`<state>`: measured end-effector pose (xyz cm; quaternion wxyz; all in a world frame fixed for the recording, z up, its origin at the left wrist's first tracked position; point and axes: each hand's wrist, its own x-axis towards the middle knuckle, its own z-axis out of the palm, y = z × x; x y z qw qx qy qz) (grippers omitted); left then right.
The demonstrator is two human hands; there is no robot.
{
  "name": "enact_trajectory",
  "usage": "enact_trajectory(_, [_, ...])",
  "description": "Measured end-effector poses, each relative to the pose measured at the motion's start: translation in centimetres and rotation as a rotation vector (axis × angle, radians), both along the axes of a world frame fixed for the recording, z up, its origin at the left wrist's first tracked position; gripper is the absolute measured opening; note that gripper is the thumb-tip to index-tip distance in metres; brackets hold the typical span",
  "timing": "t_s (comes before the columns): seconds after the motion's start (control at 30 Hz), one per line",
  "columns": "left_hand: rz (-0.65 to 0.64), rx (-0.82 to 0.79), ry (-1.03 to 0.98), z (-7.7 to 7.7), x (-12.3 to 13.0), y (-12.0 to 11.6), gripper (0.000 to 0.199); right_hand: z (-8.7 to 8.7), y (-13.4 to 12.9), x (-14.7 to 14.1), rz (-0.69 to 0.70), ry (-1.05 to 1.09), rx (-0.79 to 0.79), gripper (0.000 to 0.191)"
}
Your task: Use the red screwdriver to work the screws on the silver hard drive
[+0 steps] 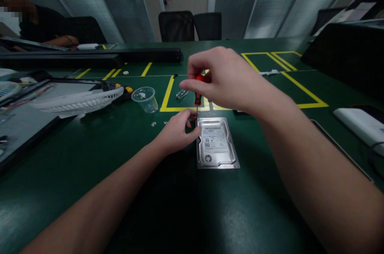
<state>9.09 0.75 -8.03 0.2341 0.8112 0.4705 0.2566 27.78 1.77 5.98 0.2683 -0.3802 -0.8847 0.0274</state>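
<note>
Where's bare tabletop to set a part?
Green tabletop lies bare nearside of the hard drive, and between left forearm and grey panel. Crowded: the drive's far-left corner, with left hand, right hand, screwdriver; plastic cup further left.

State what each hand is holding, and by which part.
The right hand holds the red screwdriver by its handle. The left hand is at the upper left edge of the hard drive; whether it grips anything cannot be told.

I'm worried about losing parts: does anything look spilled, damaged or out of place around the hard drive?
One mild oddity: tiny pale pieces, too small to identify, lie loose on the table near the transparent cup, where they could scatter. The hard drive lies flat, with no visible damage.
</note>
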Motion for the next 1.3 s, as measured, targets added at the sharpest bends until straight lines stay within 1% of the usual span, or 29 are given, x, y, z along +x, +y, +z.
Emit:
enact_trajectory(0.13, [0.016,-0.007,0.005,-0.01,0.09,-0.01,0.036,-0.19,0.29,0.04,-0.035,0.011,-0.051,0.013])
enact_trajectory(0.23, [0.024,-0.013,0.013,0.03,0.16,-0.01,0.035,-0.39,0.52,0.14,-0.037,0.019,-0.069,0.017])
enact_trajectory(0.4, [0.026,-0.010,0.026,-0.05,0.06,0.04,0.036,-0.43,0.46,0.31,0.009,0.045,-0.093,0.020])
enact_trajectory(0.57, [0.012,0.006,0.014,-0.23,-0.05,0.09,0.037,-0.32,0.33,0.26,0.000,0.018,-0.046,0.009])
enact_trajectory(0.77, [0.014,-0.008,0.017,-0.03,-0.03,0.05,0.038,-0.36,0.58,0.14,-0.058,-0.002,-0.016,0.017])
enact_trajectory(0.87, [0.008,-0.006,0.013,-0.01,0.01,0.06,0.037,-0.39,0.56,0.11,-0.076,-0.002,-0.013,0.018])
enact_trajectory(1.03, [-0.001,0.000,0.001,-0.07,0.09,0.11,0.037,-0.32,0.34,0.00,-0.021,0.016,-0.016,0.011])
enact_trajectory(1.1, [-0.003,0.005,0.004,-0.04,0.09,0.11,0.036,-0.25,0.30,-0.08,0.002,0.017,-0.006,0.012])
enact_trajectory(1.23, [0.005,0.000,0.011,0.07,0.09,0.05,0.035,-0.17,0.27,-0.12,-0.018,0.025,-0.010,0.020])
enact_trajectory(1.3, [0.012,-0.006,0.013,0.10,0.11,0.01,0.035,-0.22,0.23,-0.08,-0.027,0.044,-0.046,0.017])
